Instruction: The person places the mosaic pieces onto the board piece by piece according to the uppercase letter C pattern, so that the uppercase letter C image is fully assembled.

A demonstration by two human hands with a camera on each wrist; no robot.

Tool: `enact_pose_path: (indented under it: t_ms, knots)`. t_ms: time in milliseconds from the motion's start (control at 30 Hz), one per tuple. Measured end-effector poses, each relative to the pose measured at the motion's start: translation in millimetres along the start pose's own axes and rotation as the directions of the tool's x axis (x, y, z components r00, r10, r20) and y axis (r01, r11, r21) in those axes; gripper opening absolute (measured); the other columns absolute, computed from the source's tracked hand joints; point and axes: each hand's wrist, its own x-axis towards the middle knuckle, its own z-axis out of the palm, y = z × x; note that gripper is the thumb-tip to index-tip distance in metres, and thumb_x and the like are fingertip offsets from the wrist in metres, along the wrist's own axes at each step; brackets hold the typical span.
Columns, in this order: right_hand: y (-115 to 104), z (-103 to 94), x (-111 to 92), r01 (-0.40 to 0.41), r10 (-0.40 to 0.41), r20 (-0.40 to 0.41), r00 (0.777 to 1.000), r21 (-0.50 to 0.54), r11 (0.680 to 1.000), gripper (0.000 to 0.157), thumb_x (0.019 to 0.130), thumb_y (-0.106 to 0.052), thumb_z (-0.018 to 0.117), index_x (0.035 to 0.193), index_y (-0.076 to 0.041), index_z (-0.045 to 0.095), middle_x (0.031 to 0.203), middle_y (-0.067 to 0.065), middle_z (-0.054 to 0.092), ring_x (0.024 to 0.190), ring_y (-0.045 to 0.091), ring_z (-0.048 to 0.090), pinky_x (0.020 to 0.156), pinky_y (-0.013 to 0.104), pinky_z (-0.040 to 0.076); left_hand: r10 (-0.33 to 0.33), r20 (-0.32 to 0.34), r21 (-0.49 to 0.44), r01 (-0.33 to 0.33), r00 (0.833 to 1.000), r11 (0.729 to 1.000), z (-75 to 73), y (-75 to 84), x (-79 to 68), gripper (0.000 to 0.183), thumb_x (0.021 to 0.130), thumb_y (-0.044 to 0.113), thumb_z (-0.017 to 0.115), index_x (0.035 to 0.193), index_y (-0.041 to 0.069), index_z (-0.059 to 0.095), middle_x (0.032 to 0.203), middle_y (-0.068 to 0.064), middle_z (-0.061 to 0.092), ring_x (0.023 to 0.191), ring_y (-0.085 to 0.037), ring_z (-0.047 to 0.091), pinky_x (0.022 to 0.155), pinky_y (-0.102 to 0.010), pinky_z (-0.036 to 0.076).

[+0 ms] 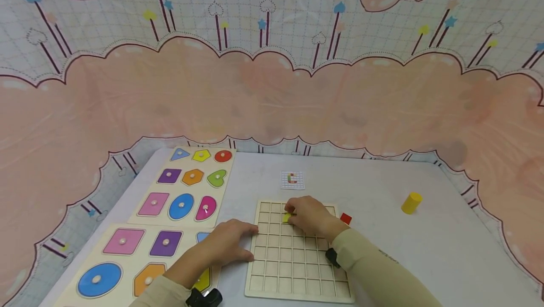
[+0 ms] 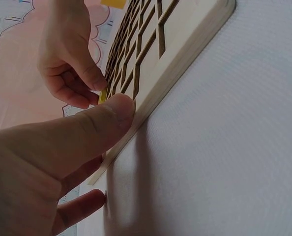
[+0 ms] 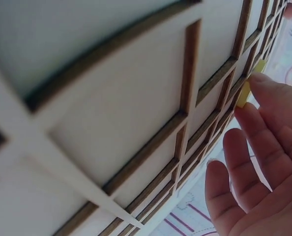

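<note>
Right hand (image 1: 309, 215) pinches a small yellow piece (image 1: 286, 217) at the grid board (image 1: 293, 269)

The thumb and forefinger of the right hand press on opposite sides of the piece, which is plain bright yellow, small and flat with straight edges. It is at the upper left part of the pale wooden board, whose raised strips form rows of square cells. The left hand (image 1: 229, 243) has thumb and forefinger spread, their tips at the board's left edge.

Beyond the fingers, a red block (image 1: 346, 218) sits just beside the board, near the right sleeve (image 1: 378, 264). A small patterned card (image 1: 292, 180) lies past the far edge, a yellow cylinder (image 1: 411, 203) stands well to the right, and two shape puzzles (image 1: 178, 189) lie to the left.

The right wrist view shows the other fingers loosely bent, away from the piece; the head view hides them. Only the left wrist view shows the left thumb resting against the rim and the board's thickness.

The fingertips cover part of the piece, so whether it sits inside a cell cannot be told. The nearer puzzle is cut off below and partly covered by the left arm.
</note>
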Motion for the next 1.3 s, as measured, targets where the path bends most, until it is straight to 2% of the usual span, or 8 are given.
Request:
enact_pose_path:
  t_ms: [200,500,700,867,1100,1300]
  knots:
    - [-1,0.6,0,0.006,-0.006,-0.001,1.0,-0.03,1.0,0.016,0.089,-0.012,0.075,0.104,-0.009,0.07,0.097,0.001,0.068,0.09,0.019,0.061,0.088,0.041,0.052,0.013,-0.002,0.0,-0.013,1.0,1.0,0.2,-0.2,0.0,0.059,0.074,0.027,0.09,0.126,0.01,0.069,0.121,-0.004,0.069,0.121,-0.033,0.056,0.102,-0.055,0.044]
    - [-1,0.5,-1,0.02,-0.021,-0.005,1.0,-0.039,0.999,0.015,0.089,-0.01,0.074,0.104,-0.009,0.071,0.1,0.002,0.07,0.095,0.021,0.063,0.09,0.041,0.052,0.003,-0.005,-0.004,-0.003,1.0,1.0,0.3,-1.0,-0.2,0.06,0.073,0.028,0.09,0.126,0.011,0.069,0.122,-0.004,0.068,0.121,-0.033,0.056,0.103,-0.056,0.044]
    - [4,-5.7,-7,-0.047,0.048,-0.015,0.999,0.032,0.998,0.029,0.09,-0.014,0.071,0.119,-0.01,0.069,0.114,0.003,0.07,0.105,0.025,0.064,0.092,0.043,0.052,0.014,-0.002,-0.004,-0.014,1.0,1.0,1.5,-2.4,-0.4,0.06,0.074,0.027,0.09,0.127,0.009,0.068,0.122,-0.005,0.068,0.121,-0.033,0.056,0.103,-0.055,0.043]
    - [14,-21.9,-17,-0.103,0.111,-0.066,0.992,0.112,0.988,0.037,0.091,-0.015,0.071,0.127,-0.008,0.066,0.12,0.004,0.068,0.105,0.025,0.063,0.09,0.044,0.052,0.016,0.0,-0.003,-0.016,1.0,1.0,1.5,-2.3,-0.7,0.06,0.074,0.027,0.09,0.127,0.009,0.068,0.122,-0.005,0.068,0.12,-0.033,0.056,0.103,-0.055,0.044]
    - [39,-40.4,-35,-0.132,0.144,-0.11,0.983,0.107,0.985,0.04,0.091,-0.016,0.074,0.128,-0.005,0.065,0.121,0.007,0.067,0.105,0.026,0.061,0.089,0.045,0.053,0.008,0.005,-0.006,-0.008,1.0,1.0,0.3,-2.2,-0.9,0.06,0.074,0.028,0.09,0.127,0.009,0.068,0.122,-0.006,0.067,0.12,-0.034,0.056,0.102,-0.056,0.044]
    - [59,-46.2,-51,-0.189,0.209,-0.139,0.968,0.145,0.971,0.042,0.091,-0.018,0.074,0.13,-0.006,0.063,0.118,0.012,0.066,0.101,0.027,0.06,0.076,0.034,0.058,0.013,0.003,-0.002,-0.013,1.0,1.0,1.0,-2.9,-0.1,0.06,0.074,0.028,0.089,0.127,0.01,0.068,0.122,-0.005,0.067,0.119,-0.033,0.056,0.102,-0.056,0.044]
